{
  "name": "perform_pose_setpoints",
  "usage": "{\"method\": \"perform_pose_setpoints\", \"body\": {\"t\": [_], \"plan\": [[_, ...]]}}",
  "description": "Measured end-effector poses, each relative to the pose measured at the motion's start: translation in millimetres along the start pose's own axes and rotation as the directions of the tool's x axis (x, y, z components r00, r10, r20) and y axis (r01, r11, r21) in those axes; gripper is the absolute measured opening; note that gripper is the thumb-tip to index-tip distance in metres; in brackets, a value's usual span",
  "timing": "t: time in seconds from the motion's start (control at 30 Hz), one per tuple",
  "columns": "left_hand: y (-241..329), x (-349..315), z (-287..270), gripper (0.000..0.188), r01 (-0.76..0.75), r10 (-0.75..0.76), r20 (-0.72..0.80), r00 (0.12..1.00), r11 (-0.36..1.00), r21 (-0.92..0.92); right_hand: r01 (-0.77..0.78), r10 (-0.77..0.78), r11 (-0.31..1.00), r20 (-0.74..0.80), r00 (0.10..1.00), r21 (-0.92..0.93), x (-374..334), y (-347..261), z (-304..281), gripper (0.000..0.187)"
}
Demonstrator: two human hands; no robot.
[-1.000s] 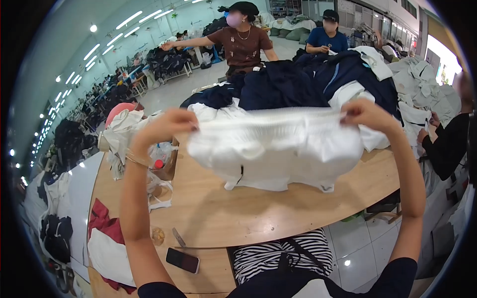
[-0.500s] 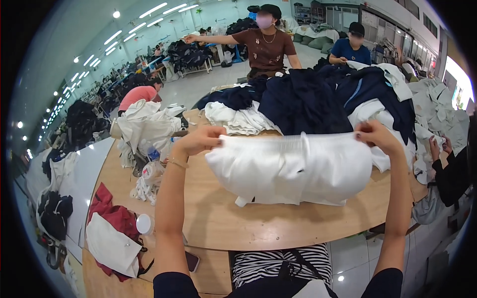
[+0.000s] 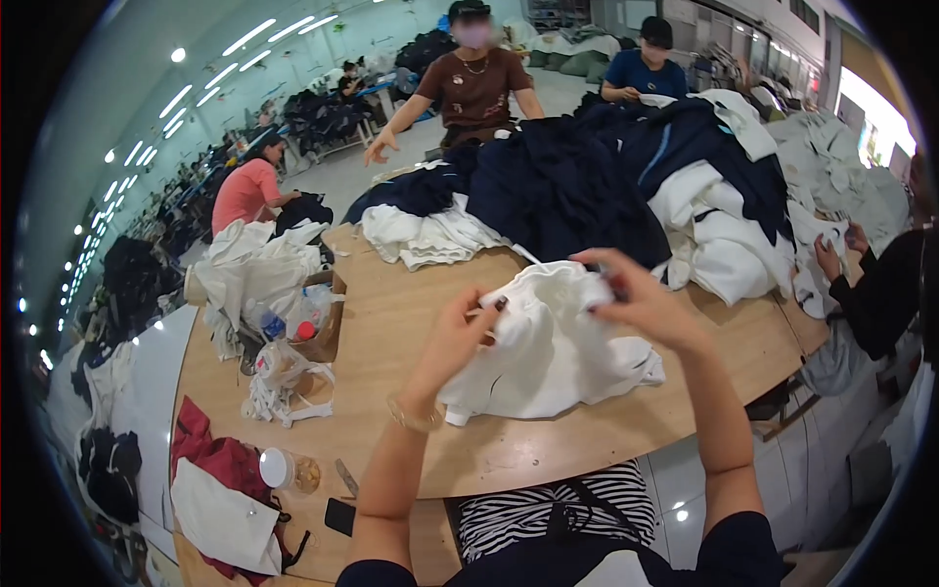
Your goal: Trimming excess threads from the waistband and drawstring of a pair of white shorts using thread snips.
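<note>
A white cloth garment (image 3: 548,377) with a gathered elastic waistband stands bunched on the wooden table in front of me. At the left side of its waistband, my left hand (image 3: 462,333) pinches the cloth between thumb and fingers. My right hand (image 3: 641,293) grips the waistband's right side, slightly smeared by motion. Between the two hands the waistband opening gapes, and the garment's lower part rests on the tabletop. Just beyond lies a heap of navy garments (image 3: 562,186).
White garments (image 3: 719,230) lie heaped at the right, with more folded white cloth (image 3: 430,235) behind. On the left are a cardboard box (image 3: 328,333) with bottles, a lidded jar (image 3: 284,470), red cloth (image 3: 196,430) and a phone (image 3: 339,517). Co-workers stand around the wooden table (image 3: 391,293).
My hands have come together from wide apart, so the stretched waistband is now bunched. My view has shifted. The co-worker in brown has lowered an outstretched arm; the one in pink is more upright.
</note>
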State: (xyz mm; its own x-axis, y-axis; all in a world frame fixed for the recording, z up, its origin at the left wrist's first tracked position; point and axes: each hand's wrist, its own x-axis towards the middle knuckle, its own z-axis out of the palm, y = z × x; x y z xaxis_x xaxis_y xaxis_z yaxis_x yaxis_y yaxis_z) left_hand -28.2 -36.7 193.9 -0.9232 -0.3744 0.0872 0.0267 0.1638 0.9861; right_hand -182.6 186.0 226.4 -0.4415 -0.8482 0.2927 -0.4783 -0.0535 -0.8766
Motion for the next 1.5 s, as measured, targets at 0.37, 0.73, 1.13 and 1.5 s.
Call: {"method": "perform_pose_setpoints", "body": {"t": [0.37,0.73,1.13,1.5], "plan": [[16,-82,46,0.078,-0.272,0.317,0.050,0.947,0.875,-0.400,-0.048,0.046,0.986,0.012,0.999,0.158,-16,-48,35,0.051],[-60,-94,106,0.076,-0.427,0.333,0.285,0.899,0.812,0.398,0.097,0.010,0.802,-0.175,0.984,0.590,8,-93,-6,0.018],[-117,-151,74,0.049,0.117,-0.171,0.360,0.917,0.979,0.167,0.390,-0.578,0.816,-0.618,0.533,-0.426,161,-108,-320,0.043],[-108,-139,96,0.043,0.014,-0.087,0.421,0.903,0.985,0.174,-0.411,0.027,0.847,-0.745,0.667,-0.338,67,67,-335,0.030]]}}
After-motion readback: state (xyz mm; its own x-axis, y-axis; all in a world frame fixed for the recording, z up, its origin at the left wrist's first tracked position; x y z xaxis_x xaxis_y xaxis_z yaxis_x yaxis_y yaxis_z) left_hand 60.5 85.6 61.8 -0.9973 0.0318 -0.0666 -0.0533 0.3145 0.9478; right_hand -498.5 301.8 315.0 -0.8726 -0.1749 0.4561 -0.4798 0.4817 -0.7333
